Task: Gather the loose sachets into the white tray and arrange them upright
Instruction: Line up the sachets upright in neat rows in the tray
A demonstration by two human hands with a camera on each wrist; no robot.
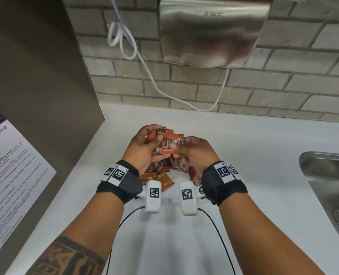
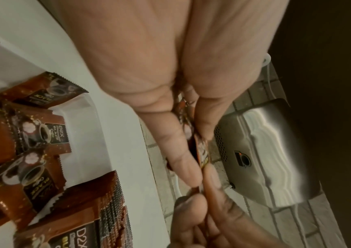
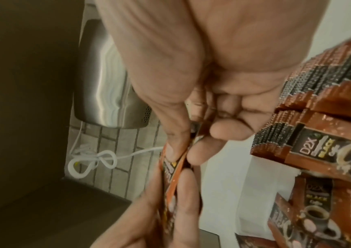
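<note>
Both hands, left and right, each grip pinching a sachet bundle above the counter. More sachets lie at 6 o'clock below; the tray is indistinct, so most seems left.

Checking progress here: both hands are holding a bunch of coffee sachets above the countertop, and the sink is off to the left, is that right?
Not quite. In the head view the sink lies to the right. The left hand and right hand do hold the coffee sachets above the countertop.
</note>
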